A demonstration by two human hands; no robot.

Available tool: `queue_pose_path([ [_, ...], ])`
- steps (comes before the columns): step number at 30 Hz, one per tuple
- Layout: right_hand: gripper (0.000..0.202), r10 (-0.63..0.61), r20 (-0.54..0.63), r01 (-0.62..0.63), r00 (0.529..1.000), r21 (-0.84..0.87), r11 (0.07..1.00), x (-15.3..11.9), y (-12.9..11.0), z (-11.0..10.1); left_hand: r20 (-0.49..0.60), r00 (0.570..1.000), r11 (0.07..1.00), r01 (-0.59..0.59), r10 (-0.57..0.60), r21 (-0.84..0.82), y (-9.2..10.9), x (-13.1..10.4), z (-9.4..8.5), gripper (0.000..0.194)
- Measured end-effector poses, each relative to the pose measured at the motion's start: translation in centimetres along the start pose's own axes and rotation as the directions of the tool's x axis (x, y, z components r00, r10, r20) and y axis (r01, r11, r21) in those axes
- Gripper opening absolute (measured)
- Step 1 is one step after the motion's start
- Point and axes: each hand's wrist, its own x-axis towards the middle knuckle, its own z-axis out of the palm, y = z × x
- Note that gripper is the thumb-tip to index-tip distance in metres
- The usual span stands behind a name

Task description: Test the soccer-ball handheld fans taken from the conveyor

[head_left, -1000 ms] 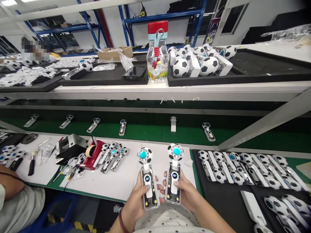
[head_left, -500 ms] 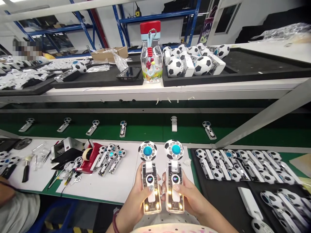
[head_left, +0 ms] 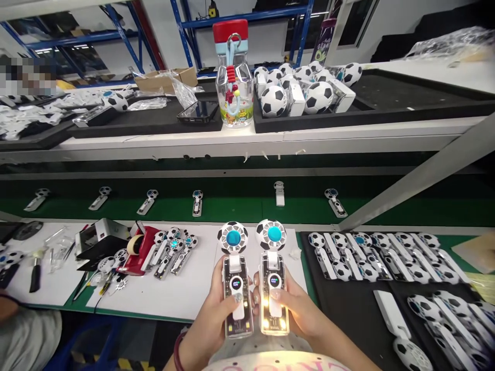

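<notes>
Holding one handheld fan in each hand, I have both units upright and side by side over the near edge of the white work mat [head_left: 185, 293]. My left hand [head_left: 211, 322] is closed around the left fan [head_left: 235, 281], thumb lying on its front button strip; my right hand [head_left: 299, 314] is closed around the right fan [head_left: 273, 278] in the same way.

Findings on the two units in hand:
- Both small round displays are lit.
- The right fan's base glows a strong warm light; the left fan's base lamps look dark or only faint.
- Whether either football-patterned head is spinning, I cannot tell.

I judge this a function check part way through: displays confirmed on both, lamp showing on one only, neither unit set down.

Stock around the mat:
- Right of the mat, a black tray [head_left: 348, 304] carries rows of fans lying flat, apparently many units beside the pair I hold.
- On the mat's left part, a small cluster of fans [head_left: 174, 250] lies beside a red tape dispenser [head_left: 141, 252]; at least one shows a lit spot.
- Beyond the mat, single fans sit spaced along the green conveyor belt [head_left: 232, 208].
</notes>
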Motion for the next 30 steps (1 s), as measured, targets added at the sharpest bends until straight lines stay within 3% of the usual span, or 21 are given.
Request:
queue_pose_path([
  [5, 0.036, 0.024, -0.016, -0.024, 1.000, -0.035, 0.999, 0.1, 0.1, -0.1, 0.052, 0.999, 1.000, 0.009, -0.011, 0.021, 0.0, 0.0, -0.3, 0.086],
  [11, 0.033, -0.016, 0.001, 0.016, 1.000, -0.041, 0.999, 0.1, 0.2, -0.3, 0.039, 0.999, 0.999, -0.013, 0.012, 0.032, -0.3, 0.3, -0.8, 0.079],
  [20, 0.039, 0.007, 0.019, -0.007, 1.000, 0.003, 1.000, -0.1, 0.3, -0.5, 0.066, 0.998, 0.996, -0.023, 0.017, 0.082, -0.4, 0.4, -1.0, 0.080],
  [30, 0.052, 0.036, -0.038, -0.036, 0.999, -0.005, 0.999, -0.2, 0.2, -0.6, 0.075, 0.997, 0.998, -0.027, 0.023, 0.057, -0.6, 0.5, -1.5, 0.088],
])
